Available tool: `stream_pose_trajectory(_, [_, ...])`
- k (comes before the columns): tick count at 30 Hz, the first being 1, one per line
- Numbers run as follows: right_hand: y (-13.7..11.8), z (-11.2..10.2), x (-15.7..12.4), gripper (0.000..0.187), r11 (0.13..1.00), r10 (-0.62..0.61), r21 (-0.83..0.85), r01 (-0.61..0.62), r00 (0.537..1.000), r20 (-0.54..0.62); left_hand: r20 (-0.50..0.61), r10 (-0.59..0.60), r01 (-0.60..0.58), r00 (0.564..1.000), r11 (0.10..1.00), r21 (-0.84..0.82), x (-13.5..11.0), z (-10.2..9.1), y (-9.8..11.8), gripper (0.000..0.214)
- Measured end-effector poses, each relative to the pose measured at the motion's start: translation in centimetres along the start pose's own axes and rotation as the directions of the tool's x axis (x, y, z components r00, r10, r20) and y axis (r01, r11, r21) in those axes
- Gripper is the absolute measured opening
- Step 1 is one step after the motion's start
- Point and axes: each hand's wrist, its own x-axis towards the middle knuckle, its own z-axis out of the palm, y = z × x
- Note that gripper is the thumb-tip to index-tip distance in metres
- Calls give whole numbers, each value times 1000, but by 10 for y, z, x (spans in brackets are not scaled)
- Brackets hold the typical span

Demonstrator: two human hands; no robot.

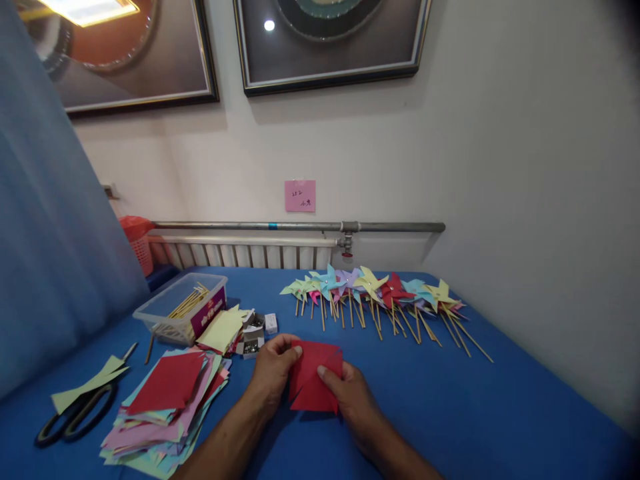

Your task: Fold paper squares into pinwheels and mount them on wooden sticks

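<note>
A red square of paper (315, 377) lies on the blue table (450, 407), partly folded. My left hand (273, 373) pinches its upper left corner with thumb and fingers. My right hand (350, 400) presses on its right side, thumb on top of the sheet. Left of my hands lies a stack of coloured paper squares (165, 407) with a red sheet on top.
A row of finished paper pinwheels on wooden sticks (375, 297) lies at the back. A clear plastic box of sticks (183, 307), yellow sheets (223, 330) and small boxes of pins (253, 340) sit at the left. Black scissors (75, 417) lie at the far left.
</note>
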Motion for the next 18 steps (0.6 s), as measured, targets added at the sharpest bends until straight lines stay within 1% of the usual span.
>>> stream_pose_trajectory(3, [4,-1,3,64,999,-7,43,7,1000,-17,13,1,-1,1000,1000,-1,1,-1,0,39])
stream_pose_trajectory(8, [7,-5,4,62,996,-41,77,47,996,-77,53,-46,47,998,998,-29,0,-2,-2,45])
stream_pose_trajectory(13, [9,-9,4,58,997,-51,52,58,991,-125,172,-89,91,981,996,-1,2,-2,-16,47])
stream_pose_trajectory(15, [7,-9,3,58,998,-36,54,43,992,-123,174,-86,86,981,996,13,4,-2,-24,45])
stream_pose_trajectory(18, [0,-6,-1,58,996,-23,83,29,997,-69,151,-77,77,986,997,5,7,-3,-30,44])
